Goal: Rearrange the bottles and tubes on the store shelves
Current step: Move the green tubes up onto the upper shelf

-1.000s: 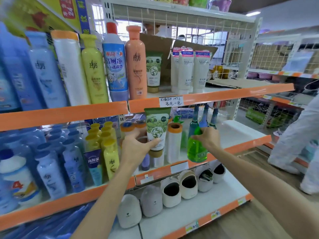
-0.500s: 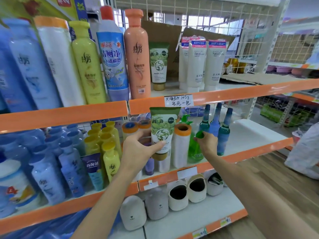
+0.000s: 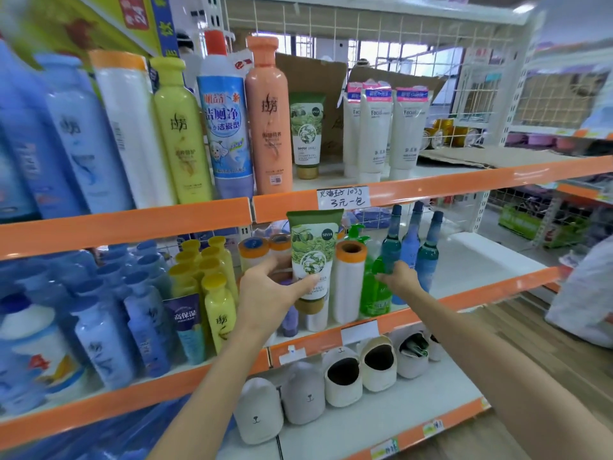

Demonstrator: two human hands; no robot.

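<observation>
My left hand grips a green and white olive tube, cap down, in front of the middle shelf. My right hand holds a green pump bottle that stands on that shelf beside a white roll with an orange rim. A matching olive tube stands on the upper shelf between the peach bottle and three white facial tubes.
Three slim blue-green bottles stand right of my right hand. Yellow bottles and blue bottles fill the left of the middle shelf. Slippers line the bottom shelf. A person in white stands at the right edge.
My right hand carried the green pump bottle back from in front of the shelf edge and set it on the middle shelf. The left hand kept its grip on the olive tube.
</observation>
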